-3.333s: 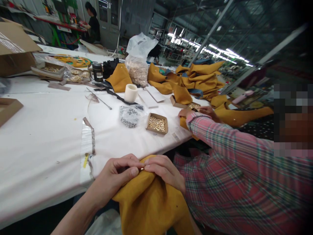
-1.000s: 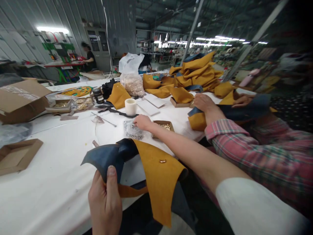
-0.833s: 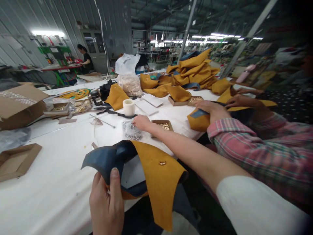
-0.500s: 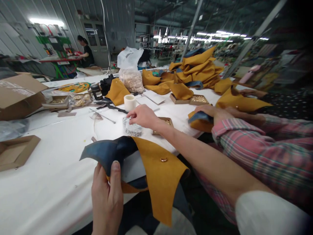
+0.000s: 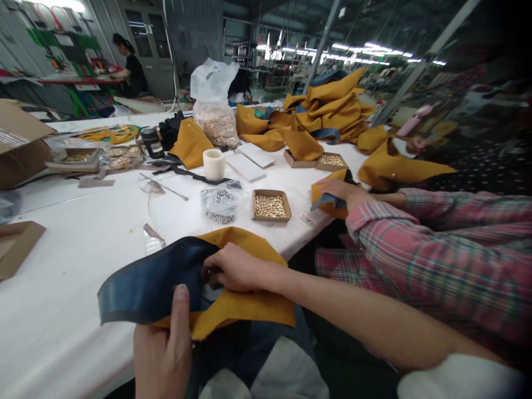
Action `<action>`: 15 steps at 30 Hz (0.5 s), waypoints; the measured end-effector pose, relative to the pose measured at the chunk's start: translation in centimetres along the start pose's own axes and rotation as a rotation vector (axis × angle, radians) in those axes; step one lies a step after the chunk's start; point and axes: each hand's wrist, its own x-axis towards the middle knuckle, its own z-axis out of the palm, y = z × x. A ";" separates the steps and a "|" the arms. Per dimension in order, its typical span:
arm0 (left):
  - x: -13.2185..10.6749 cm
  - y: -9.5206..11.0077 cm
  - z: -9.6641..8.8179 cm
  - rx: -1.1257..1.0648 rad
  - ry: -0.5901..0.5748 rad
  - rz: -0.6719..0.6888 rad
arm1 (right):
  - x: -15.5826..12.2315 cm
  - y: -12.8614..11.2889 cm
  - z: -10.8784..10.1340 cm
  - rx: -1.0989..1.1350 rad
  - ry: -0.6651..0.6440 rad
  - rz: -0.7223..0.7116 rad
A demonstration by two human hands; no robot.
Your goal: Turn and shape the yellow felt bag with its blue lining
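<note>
My left hand (image 5: 164, 354) grips the near edge of a leather piece (image 5: 145, 277), dark blue on one face and mustard yellow on the other, with the thumb on top. My right hand (image 5: 235, 269) is over the middle of the piece, its fingers curled together against the blue face. Whatever those fingertips may hold is hidden. Beyond the leather lies a clear plastic bag (image 5: 219, 204) of small silver metal parts. To its right stands a small cardboard box (image 5: 271, 218) of gold-coloured fittings.
At right, a co-worker's hand (image 5: 338, 189) in a plaid sleeve holds another yellow piece. A tape roll (image 5: 213, 165), a thin metal rod (image 5: 166, 187), more fitting boxes (image 5: 331, 162) and a yellow leather pile (image 5: 332, 113) stand farther back. A cardboard tray (image 5: 19, 244) is at left.
My right hand has come back from the bag of silver parts to the leather. The yellow flap has folded up and over, and the view has shifted slightly right.
</note>
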 end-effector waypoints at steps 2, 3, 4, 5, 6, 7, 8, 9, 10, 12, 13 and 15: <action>-0.4 -3.1 -0.5 0.110 -0.001 0.124 | 0.0 0.2 0.8 0.017 0.042 0.033; -0.6 -4.7 -0.7 0.150 0.011 0.172 | -0.1 0.2 1.1 0.026 0.046 0.040; -0.8 -6.3 -1.1 0.197 0.032 0.222 | -0.2 0.1 1.3 0.025 0.040 0.034; -1.0 -7.6 -1.4 0.255 0.033 0.284 | -0.2 0.1 1.4 0.008 0.031 0.018; -1.3 -8.8 -1.7 0.327 0.012 0.363 | -0.3 0.1 1.5 -0.023 0.024 -0.001; -1.5 -9.8 -2.0 0.405 -0.019 0.451 | -0.3 0.1 1.5 -0.059 0.021 -0.017; -1.7 -10.4 -2.2 0.470 -0.056 0.523 | -0.3 0.1 1.6 -0.089 0.019 -0.027; -1.9 -10.7 -2.3 0.502 -0.084 0.553 | -0.3 0.2 1.7 -0.104 0.018 -0.030; -2.1 -10.7 -2.3 0.489 -0.092 0.533 | -0.2 0.3 1.8 -0.097 0.016 -0.025; -2.5 -9.8 -1.9 0.375 -0.044 0.414 | 0.0 0.5 2.1 -0.035 0.002 -0.011; -2.6 -9.1 -1.7 0.296 -0.022 0.339 | 0.1 0.7 2.2 0.001 -0.008 -0.003; -2.6 -7.3 -1.3 0.152 -0.015 0.209 | 0.5 0.8 2.4 0.058 -0.014 0.035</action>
